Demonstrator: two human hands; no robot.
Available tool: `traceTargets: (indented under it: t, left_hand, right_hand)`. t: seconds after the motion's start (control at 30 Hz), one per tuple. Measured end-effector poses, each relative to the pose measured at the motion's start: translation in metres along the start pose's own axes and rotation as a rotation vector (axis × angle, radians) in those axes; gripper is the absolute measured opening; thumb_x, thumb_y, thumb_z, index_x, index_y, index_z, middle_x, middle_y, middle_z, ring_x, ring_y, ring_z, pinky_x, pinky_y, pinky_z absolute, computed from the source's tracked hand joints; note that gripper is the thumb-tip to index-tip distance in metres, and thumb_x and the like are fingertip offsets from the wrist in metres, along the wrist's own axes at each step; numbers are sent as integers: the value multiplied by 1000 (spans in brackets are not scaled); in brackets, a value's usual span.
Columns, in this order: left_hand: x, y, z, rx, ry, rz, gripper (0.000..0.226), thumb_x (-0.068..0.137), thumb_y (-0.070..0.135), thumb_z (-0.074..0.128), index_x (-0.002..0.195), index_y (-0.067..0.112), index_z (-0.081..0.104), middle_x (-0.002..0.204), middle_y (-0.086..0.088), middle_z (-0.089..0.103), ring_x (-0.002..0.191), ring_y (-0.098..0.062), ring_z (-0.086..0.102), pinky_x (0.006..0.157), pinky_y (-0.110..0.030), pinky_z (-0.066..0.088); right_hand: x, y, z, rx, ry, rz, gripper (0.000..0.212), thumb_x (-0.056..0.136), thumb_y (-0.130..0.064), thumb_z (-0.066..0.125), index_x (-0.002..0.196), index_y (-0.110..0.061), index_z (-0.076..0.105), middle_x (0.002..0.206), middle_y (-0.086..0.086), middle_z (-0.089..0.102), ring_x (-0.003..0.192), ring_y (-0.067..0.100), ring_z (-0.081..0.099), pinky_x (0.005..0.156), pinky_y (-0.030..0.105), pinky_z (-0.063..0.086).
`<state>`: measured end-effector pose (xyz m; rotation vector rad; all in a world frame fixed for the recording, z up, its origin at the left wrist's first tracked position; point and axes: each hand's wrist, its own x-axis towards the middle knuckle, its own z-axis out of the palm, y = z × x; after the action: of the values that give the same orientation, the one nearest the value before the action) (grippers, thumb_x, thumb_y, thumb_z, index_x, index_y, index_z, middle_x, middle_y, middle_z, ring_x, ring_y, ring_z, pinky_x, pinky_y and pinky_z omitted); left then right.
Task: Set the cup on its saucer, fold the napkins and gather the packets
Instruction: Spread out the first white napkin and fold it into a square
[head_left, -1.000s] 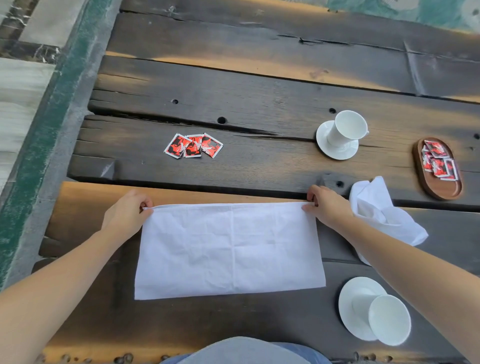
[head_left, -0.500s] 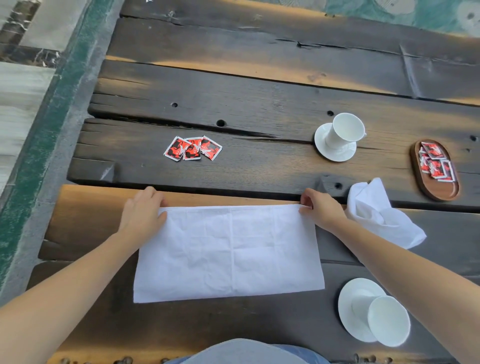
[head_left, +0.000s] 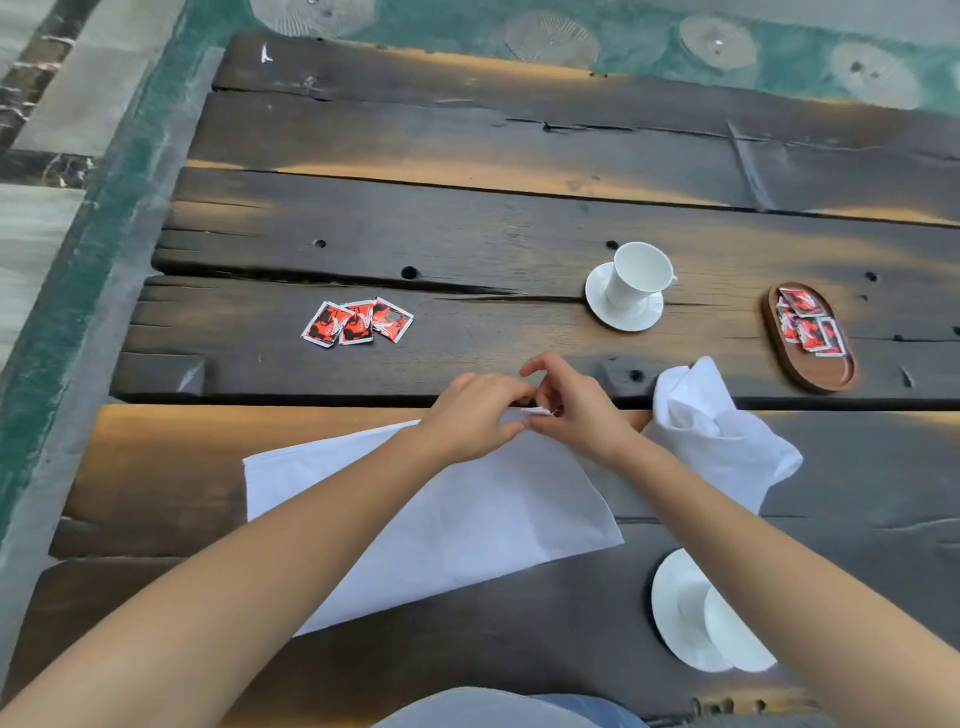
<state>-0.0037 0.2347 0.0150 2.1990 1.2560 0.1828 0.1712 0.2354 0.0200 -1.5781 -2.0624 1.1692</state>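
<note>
Both grips are clamped on cloth. The left hand (head_left: 475, 415) and right hand (head_left: 579, 410) meet fingertip to fingertip at frame centre and pinch the far corner of the flat napkin (head_left: 467, 514). Pinching both at one spot likely lines up the edges for the fold; how many layers are held, cannot tell. The rest of the napkin lies spread on the counter (head_left: 467, 223) toward the lower left.

The crumpled napkin (head_left: 717, 436) sits just right of the hands, not yet folded. Three loose packets (head_left: 358, 323) lie left of centre, well apart from the wooden tray (head_left: 826, 376) at right, which holds more packets. They need gathering.

The far cup (head_left: 636, 273) is on its saucer (head_left: 618, 317). The near cup (head_left: 737, 642) at lower right also sits on one.
</note>
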Motion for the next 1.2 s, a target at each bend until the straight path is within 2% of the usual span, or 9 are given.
traceTargets:
  t: [0.17, 0.3, 0.37, 0.43, 0.57, 0.7, 0.9, 1.1, 1.2]
  left_hand:
    - [-19, -2, -5, -6, 29, -60, 14, 89, 33, 56, 92, 25, 67, 91, 8, 66, 88, -19, 59, 67, -30, 36]
    - [-42, -10, -18, -229, 114, -166, 9, 87, 20, 57, 87, 20, 67, 82, 6, 61, 79, -16, 56, 72, -35, 48]
    - [-51, -12, -30, -310, 179, -198, 10, 86, 15, 58, 84, 17, 67, 79, 3, 62, 74, -15, 56, 71, -30, 45]
    - [-58, -15, -43, -370, 209, -231, 9, 86, 14, 60, 81, 16, 67, 78, 1, 64, 71, -13, 56, 69, -27, 44]
    - [-70, -18, -66, -453, 229, -246, 15, 87, 19, 64, 77, 8, 68, 74, -8, 63, 66, -13, 53, 62, -28, 41]
    - [-76, -20, -91, -382, 367, -260, 13, 86, 19, 64, 76, 12, 69, 75, 3, 64, 68, -10, 55, 63, -19, 40]
    - [-77, -26, -152, -404, 584, -266, 9, 86, 14, 63, 80, 13, 70, 80, -3, 69, 69, -9, 60, 61, -12, 45]
    - [-62, -23, -220, -442, 832, -194, 4, 84, 15, 67, 84, 15, 71, 83, -7, 69, 79, -17, 62, 78, -33, 50]
    - [-54, -17, -244, -464, 920, -148, 4, 83, 16, 68, 82, 19, 70, 79, 1, 68, 74, -11, 60, 81, -32, 48]
  right_hand:
    - [-18, -6, -2, 321, -67, 151, 37, 79, -16, 76, 111, -15, 57, 74, -6, 60, 69, 11, 57, 66, 23, 48]
    - [-31, 4, -12, 146, -420, 150, 24, 85, -15, 71, 108, -14, 69, 96, -6, 71, 82, 1, 62, 80, 17, 51]
    - [-37, 9, -13, 48, -427, 155, 9, 86, -15, 69, 92, -19, 73, 79, -20, 67, 70, -7, 56, 69, 14, 44]
    - [-40, 15, -13, -27, -348, 189, 10, 86, -17, 68, 76, -13, 70, 65, -14, 54, 62, 2, 45, 61, 21, 34]
    - [-37, 10, -19, -104, -250, 200, 37, 81, -27, 72, 77, 8, 59, 66, 4, 43, 63, 12, 37, 59, 27, 32]
    - [-27, -6, -40, -48, -234, 204, 18, 83, -20, 71, 81, -2, 68, 63, -2, 59, 61, 11, 52, 58, 24, 48]
    - [6, -66, -93, 56, 67, 76, 20, 85, -17, 70, 67, -18, 64, 58, -1, 60, 50, 5, 53, 52, 20, 44]
    - [39, -140, -143, 194, 419, -129, 10, 87, -12, 65, 78, -15, 63, 68, 4, 60, 58, 8, 56, 54, 21, 46]
    - [47, -166, -164, 237, 551, -204, 4, 87, -13, 66, 85, -13, 63, 74, 4, 59, 62, 8, 52, 55, 17, 44]
